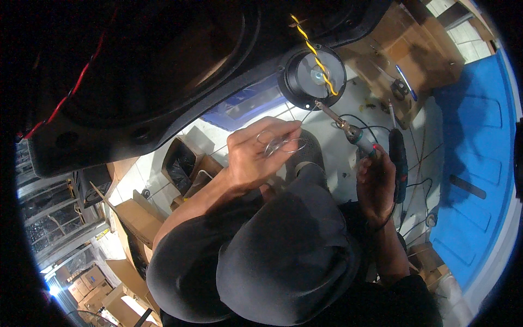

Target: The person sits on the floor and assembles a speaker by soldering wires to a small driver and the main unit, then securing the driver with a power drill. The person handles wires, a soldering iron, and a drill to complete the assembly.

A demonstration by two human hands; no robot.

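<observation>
- Left: my left hand [253, 158] is raised, fingers pinched together on a thin coil of solder wire [280, 143]; the loose loops hang just past my fingertips, pointing toward the speaker.
- Centre, above both grips: a round black speaker [311, 76] sits on the underside of a large black panel [163, 71]. A twisted yellow wire [315, 54] runs across its back.
- Right: my right hand [376, 182] is clamped around the handle of a soldering iron [348, 128]. Its tip rests at the lower rim of the speaker, near the end of the yellow wire.
- Progress, as I judge it: iron and solder are both up at the joint, but the solder is not yet touching the tip, so the joint seems unfinished.
- Room: the panel edge hangs close over my left grip. A screwdriver [399, 155] lies just beyond my right hand. Open white floor [338, 158] lies between my grips, and a blue tarp [479, 147] lies farther right.
</observation>
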